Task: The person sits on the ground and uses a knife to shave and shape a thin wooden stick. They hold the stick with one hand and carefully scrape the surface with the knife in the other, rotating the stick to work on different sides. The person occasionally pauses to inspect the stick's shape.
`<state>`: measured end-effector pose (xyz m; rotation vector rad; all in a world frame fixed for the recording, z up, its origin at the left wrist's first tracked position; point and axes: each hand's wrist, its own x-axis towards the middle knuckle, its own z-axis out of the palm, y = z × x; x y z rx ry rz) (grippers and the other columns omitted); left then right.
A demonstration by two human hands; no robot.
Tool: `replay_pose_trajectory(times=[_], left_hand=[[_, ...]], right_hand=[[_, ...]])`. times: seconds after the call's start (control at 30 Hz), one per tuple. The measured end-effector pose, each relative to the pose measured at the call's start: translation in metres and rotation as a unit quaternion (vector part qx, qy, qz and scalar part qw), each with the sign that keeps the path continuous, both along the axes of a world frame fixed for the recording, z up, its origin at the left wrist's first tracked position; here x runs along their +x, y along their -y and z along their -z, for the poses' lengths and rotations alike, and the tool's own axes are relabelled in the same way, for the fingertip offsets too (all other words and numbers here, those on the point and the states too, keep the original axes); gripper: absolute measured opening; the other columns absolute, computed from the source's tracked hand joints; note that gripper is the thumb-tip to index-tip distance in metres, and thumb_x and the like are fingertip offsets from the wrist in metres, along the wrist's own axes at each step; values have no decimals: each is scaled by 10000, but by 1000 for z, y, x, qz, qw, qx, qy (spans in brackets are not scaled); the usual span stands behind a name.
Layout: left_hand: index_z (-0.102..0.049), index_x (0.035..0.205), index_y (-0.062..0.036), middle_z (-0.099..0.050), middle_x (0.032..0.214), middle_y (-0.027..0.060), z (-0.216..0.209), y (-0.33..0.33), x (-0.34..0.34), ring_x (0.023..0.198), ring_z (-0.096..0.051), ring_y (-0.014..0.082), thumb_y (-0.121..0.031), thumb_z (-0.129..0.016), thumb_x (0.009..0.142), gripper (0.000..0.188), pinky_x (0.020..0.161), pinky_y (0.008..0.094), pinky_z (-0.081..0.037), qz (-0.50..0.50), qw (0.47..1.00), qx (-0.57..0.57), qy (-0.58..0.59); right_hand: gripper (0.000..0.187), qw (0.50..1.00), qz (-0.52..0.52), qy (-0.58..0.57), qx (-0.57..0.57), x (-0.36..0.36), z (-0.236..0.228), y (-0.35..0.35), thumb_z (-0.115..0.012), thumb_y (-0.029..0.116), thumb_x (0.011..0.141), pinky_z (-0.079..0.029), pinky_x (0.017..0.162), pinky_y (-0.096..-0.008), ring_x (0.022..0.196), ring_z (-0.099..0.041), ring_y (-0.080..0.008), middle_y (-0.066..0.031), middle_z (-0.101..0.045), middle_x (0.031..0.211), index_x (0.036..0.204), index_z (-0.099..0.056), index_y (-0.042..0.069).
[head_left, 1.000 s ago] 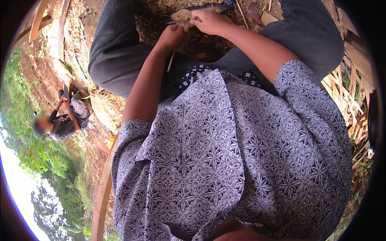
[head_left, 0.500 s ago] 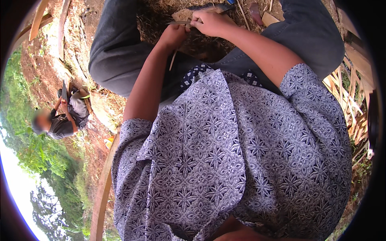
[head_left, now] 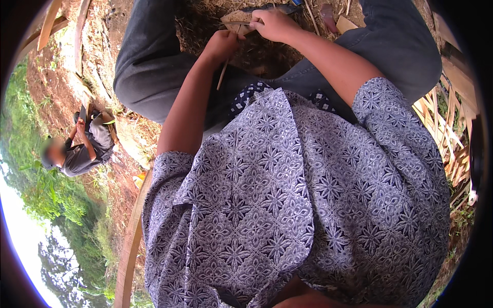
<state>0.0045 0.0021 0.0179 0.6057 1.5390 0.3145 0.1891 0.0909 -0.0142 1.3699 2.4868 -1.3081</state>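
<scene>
My left hand [head_left: 222, 46] is closed around a thin wooden stick [head_left: 223, 74], whose lower end sticks out below the fist over my lap. A little farther off and to the right, my right hand [head_left: 275, 24] grips a knife. The slim knife blade [head_left: 237, 22] points left, just above my left fist and near the stick's upper end. The knife's handle is hidden in my fingers. Under the blade lies a pale piece of wood [head_left: 231, 17] on the ground between my legs.
Split pale strips [head_left: 434, 120] are heaped at the right. A long wooden beam [head_left: 131, 246] runs along my left side. Farther left sits another person [head_left: 84, 146] with a dark blade in hand. A reddish-brown object [head_left: 327, 15] lies beyond my right forearm.
My right hand has shifted slightly away and to the right with the knife, drawing the blade off my left fist. The left hand has barely moved.
</scene>
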Motion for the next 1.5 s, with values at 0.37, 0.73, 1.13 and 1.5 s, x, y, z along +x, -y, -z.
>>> replay_pose_trajectory(times=[0.37, 0.73, 1.13, 1.5], left_hand=[[-682, 1069, -6, -558, 746, 2, -2, 0, 2, 579, -507, 106, -285, -451, 1007, 367, 524, 288, -440, -18, 1000, 0, 14], [-685, 1010, 2, -597, 697, 47, -2, 0, 3, 558, -571, 150, -252, -421, 1012, 366, 543, 321, -487, -9, 999, 27, -17], [-660, 1032, 3, -557, 708, 17, -3, 1, 4, 580, -538, 124, -269, -447, 1028, 346, 539, 311, -477, 5, 999, 22, -31], [-675, 999, 4, -610, 679, 62, 3, 3, 4, 537, -604, 170, -255, -424, 1030, 362, 522, 328, -506, -9, 999, 43, -31]], right_hand=[[218, 1000, -4, -5, -4, 5, 19, -5, -634, 353, 919, -527, 743, -434, 779, -691, -273, -81, -697, 759, 936, -670, 139], [202, 1000, 6, -16, -19, -5, -13, -1, -651, 319, 903, -516, 726, -450, 825, -684, -301, -108, -707, 853, 926, -667, 119], [201, 999, 14, -27, -27, -5, -9, 4, -658, 322, 900, -517, 726, -449, 830, -682, -302, -111, -700, 836, 925, -669, 123], [192, 999, 18, -23, -44, -5, -6, 3, -649, 312, 911, -521, 710, -442, 802, -683, -300, -108, -699, 822, 923, -669, 122]])
